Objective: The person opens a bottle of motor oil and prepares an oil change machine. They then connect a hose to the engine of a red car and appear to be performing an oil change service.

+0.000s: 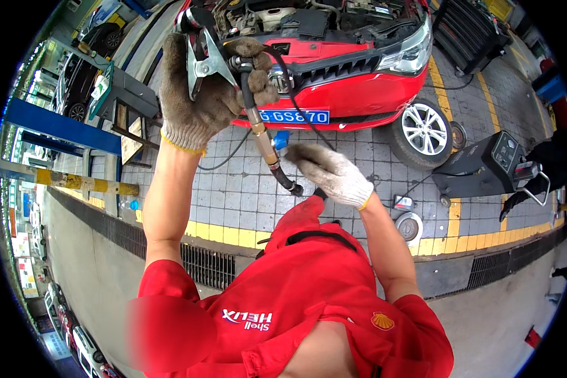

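Observation:
My left hand [201,94], in a dirty knit glove, is raised in front of a red car. Its fingers are curled around a black hose [247,91] and a silver spring clamp [203,67] beside it. Lower on the hose sits a brass fitting [262,137] with a blue valve handle [281,139] sticking out to the right. Below the fitting, a short black hose end [288,181] hangs down. My right hand [331,171], also gloved, is just right of the fitting. Its fingers are stretched out toward the blue handle; whether they touch it I cannot tell.
Ahead stands the red car [353,94], its engine bay exposed. A loose wheel [422,135] leans by its right corner. Farther right are a grey machine on casters [479,167] and a black tool cabinet [466,34]. A blue lift beam [63,126] extends at left.

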The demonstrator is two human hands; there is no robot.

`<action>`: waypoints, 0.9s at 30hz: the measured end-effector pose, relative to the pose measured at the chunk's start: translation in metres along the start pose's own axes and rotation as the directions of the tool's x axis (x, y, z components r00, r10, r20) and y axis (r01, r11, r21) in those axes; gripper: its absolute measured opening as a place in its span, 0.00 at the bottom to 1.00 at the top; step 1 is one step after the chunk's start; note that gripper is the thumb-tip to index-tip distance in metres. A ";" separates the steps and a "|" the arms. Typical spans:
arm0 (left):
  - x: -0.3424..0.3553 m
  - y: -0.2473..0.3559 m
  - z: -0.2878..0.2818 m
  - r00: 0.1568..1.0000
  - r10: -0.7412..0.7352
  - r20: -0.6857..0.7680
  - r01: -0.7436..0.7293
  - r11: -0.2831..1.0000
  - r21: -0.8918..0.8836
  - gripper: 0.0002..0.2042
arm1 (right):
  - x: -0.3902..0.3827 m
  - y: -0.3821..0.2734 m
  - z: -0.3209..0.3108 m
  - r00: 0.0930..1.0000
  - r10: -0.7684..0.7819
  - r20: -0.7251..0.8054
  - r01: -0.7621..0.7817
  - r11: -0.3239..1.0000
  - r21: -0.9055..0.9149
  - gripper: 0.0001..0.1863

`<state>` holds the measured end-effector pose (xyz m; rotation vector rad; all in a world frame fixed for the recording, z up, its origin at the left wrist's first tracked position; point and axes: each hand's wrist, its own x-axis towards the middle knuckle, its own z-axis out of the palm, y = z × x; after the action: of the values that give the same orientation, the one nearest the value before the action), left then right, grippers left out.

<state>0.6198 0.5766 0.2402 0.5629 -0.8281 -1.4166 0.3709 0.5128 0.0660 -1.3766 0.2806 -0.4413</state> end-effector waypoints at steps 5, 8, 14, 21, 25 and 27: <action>0.018 -0.005 0.002 0.985 0.079 0.156 -0.067 0.995 -0.078 0.46 | -0.025 -0.028 -0.015 0.992 0.081 0.097 -0.114 0.902 0.416 0.24; 0.027 -0.004 0.005 0.980 0.159 0.123 -0.155 0.987 -0.048 0.38 | -0.037 -0.041 -0.029 0.990 -0.141 0.022 0.096 0.773 0.627 0.25; 0.060 -0.019 0.022 0.968 0.249 0.030 -0.224 0.913 -0.341 0.23 | -0.022 -0.074 -0.029 0.844 -0.478 -0.244 0.435 0.342 0.833 0.35; 0.076 -0.074 0.038 0.966 0.258 -0.025 -0.256 0.965 0.058 0.27 | 0.013 -0.119 -0.014 0.714 -0.400 -0.575 0.671 0.626 0.397 0.32; 0.066 -0.089 0.066 0.934 0.332 -0.132 -0.257 0.882 0.395 0.35 | 0.016 -0.142 -0.022 0.655 -0.425 -0.625 0.647 0.743 0.173 0.34; 0.061 -0.095 0.065 0.928 0.353 -0.118 -0.217 0.770 0.599 0.36 | 0.024 -0.149 -0.024 0.641 -0.448 -0.622 0.639 0.762 0.110 0.34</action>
<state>0.5072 0.5157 0.2166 0.9967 -1.1143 -0.7795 0.3614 0.4608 0.2096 -0.9478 0.2434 -1.3795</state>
